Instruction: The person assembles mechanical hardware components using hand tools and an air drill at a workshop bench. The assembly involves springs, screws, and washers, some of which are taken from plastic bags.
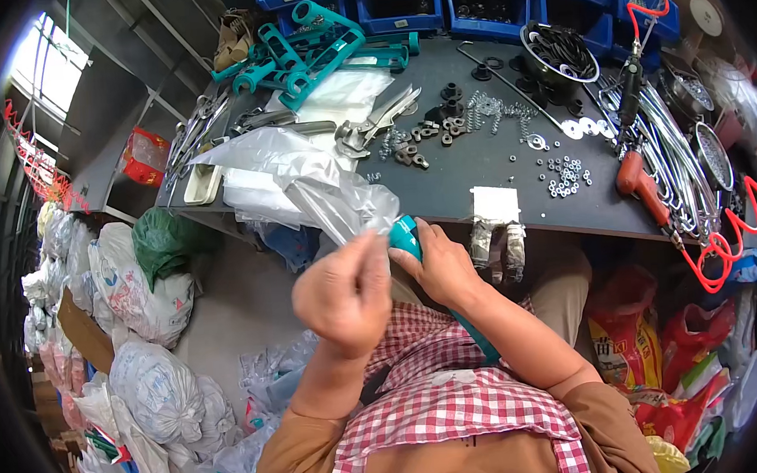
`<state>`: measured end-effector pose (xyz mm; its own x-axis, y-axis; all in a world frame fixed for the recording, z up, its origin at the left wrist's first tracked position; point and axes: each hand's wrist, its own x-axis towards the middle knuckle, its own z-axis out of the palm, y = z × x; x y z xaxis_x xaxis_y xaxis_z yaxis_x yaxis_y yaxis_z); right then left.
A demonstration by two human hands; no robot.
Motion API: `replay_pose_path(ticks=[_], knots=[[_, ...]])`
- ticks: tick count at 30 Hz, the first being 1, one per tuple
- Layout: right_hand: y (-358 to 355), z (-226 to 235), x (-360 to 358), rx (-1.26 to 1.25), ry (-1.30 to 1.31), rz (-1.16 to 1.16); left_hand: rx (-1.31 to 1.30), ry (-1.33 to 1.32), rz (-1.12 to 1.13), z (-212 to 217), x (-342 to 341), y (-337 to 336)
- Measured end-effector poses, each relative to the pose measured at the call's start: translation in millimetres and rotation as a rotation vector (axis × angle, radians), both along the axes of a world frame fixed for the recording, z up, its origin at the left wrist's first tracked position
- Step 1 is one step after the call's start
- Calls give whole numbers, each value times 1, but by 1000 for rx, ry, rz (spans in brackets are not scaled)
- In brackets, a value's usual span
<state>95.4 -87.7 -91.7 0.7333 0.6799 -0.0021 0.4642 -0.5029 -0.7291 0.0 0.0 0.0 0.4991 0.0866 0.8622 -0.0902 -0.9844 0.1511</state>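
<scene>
My right hand [443,265] is wrapped around a teal tube-shaped tool part [406,236]. Its lower length passes under my right forearm toward my lap. A crumpled clear plastic bag [355,207] covers or touches the part's upper end; which, I cannot tell. My left hand [345,295] is closed, its thumb and fingers pinched at the bag's lower edge beside the part. More clear bags [258,187] lie at the table's front left. Behind them are metal cutter-like jaws [376,126] and a pile of similar teal frames [298,55].
Springs [485,108], small nuts [568,175] and black fittings lie on the dark table [444,180]. A metal fixture [497,233] juts from its front edge. At right are a red-handled power driver [642,187] and coiled red hose [716,261]. Stuffed bags [163,393] crowd the left floor.
</scene>
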Motion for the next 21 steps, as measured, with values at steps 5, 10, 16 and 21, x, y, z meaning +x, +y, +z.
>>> replay_pose_path(ticks=[5,10,16,21], knots=[[3,9,1,-47,-109,2,178,-54,-109,6,5,0],[1,2,15,-21,-103,-22,321,474,-455,-5,-5,-25],[-14,-30,31,729,394,133,102,48,-373,-8,15,-7],[-28,5,11,758,1079,88,173,149,-231,-42,49,23]])
